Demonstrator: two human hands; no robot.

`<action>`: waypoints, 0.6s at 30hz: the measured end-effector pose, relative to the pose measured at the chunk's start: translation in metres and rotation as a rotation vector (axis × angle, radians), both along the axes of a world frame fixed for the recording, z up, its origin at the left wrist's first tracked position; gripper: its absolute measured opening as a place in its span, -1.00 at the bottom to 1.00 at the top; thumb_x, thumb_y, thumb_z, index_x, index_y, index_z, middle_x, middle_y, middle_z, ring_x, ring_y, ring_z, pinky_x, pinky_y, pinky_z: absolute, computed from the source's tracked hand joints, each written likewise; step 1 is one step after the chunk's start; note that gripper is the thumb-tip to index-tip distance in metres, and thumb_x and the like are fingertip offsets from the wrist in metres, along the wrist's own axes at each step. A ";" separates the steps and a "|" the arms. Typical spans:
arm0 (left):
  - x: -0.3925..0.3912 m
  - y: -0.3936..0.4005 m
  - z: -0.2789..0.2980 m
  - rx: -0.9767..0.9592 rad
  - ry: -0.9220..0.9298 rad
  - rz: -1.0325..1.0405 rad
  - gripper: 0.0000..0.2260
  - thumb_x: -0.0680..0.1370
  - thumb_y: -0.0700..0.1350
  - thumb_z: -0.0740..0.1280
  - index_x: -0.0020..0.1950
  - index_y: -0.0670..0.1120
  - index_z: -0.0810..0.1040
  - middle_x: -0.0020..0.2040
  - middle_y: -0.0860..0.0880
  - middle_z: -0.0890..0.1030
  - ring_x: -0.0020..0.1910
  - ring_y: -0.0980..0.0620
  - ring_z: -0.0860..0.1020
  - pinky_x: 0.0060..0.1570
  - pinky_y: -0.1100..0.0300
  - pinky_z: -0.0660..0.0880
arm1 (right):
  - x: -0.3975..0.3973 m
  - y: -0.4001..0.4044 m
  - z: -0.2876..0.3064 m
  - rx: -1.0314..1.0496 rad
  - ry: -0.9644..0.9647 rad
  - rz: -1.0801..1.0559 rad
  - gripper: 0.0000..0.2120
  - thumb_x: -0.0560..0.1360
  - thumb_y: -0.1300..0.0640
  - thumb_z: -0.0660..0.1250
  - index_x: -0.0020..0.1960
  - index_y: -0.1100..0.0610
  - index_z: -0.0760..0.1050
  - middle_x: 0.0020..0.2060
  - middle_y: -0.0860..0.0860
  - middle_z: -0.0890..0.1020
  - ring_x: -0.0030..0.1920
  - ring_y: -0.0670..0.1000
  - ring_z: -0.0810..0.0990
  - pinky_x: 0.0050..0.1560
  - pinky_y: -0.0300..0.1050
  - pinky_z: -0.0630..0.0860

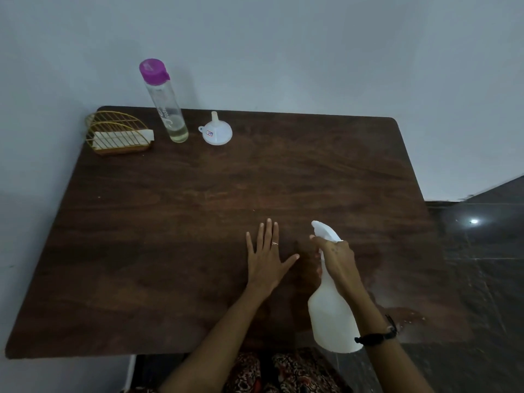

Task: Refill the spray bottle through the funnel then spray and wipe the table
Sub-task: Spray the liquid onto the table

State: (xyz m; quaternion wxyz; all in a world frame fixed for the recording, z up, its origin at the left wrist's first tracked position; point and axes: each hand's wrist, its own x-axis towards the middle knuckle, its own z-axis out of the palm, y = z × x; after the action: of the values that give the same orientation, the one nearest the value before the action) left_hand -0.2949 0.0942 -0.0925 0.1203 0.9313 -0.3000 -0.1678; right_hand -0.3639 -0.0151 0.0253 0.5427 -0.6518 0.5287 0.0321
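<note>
Near the table (170, 251) front edge, right hand (337, 260) around spray bottle (330, 316).

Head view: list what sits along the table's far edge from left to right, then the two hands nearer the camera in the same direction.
Far edge: wire napkin holder → clear bottle with purple cap → white funnel. Nearer: left hand flat on the table → right hand gripping the spray bottle.

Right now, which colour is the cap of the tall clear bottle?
Purple cap, seen best in the head view.
</note>
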 end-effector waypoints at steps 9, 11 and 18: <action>-0.004 0.026 0.011 -0.045 -0.034 0.095 -0.21 0.37 0.39 -0.20 0.44 -0.05 -0.29 0.54 -0.04 -0.18 0.49 0.03 -0.24 0.39 -0.02 -0.38 | -0.007 0.014 -0.012 0.160 0.141 0.103 -0.77 0.41 -0.01 0.42 -0.14 0.17 0.56 -0.37 0.00 0.63 -0.42 0.03 0.58 -0.26 -0.09 0.53; -0.008 0.046 0.010 -0.038 -0.055 0.177 -0.20 0.39 0.39 -0.17 0.46 -0.06 -0.27 0.52 -0.02 -0.20 0.48 0.04 -0.26 0.38 -0.04 -0.39 | -0.005 0.022 -0.012 0.169 0.154 0.197 -0.78 0.40 -0.02 0.42 -0.16 0.14 0.54 -0.36 -0.03 0.64 -0.38 0.05 0.59 -0.15 -0.04 0.56; -0.018 0.095 0.002 0.023 -0.018 0.435 -0.09 0.34 0.44 -0.18 0.52 -0.13 -0.15 0.55 -0.09 -0.10 0.48 0.07 -0.24 0.40 -0.10 -0.34 | 0.006 0.057 0.004 0.111 0.048 0.446 -0.78 0.46 0.00 0.36 -0.28 0.09 0.43 -0.29 0.07 0.66 -0.46 0.03 0.53 -0.22 -0.06 0.51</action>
State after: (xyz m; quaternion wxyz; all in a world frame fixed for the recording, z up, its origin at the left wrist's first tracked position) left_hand -0.3132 0.1891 -0.0908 0.1405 0.9768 -0.0912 -0.1331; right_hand -0.3577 0.0423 0.0293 0.5446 -0.7205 0.3820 0.1959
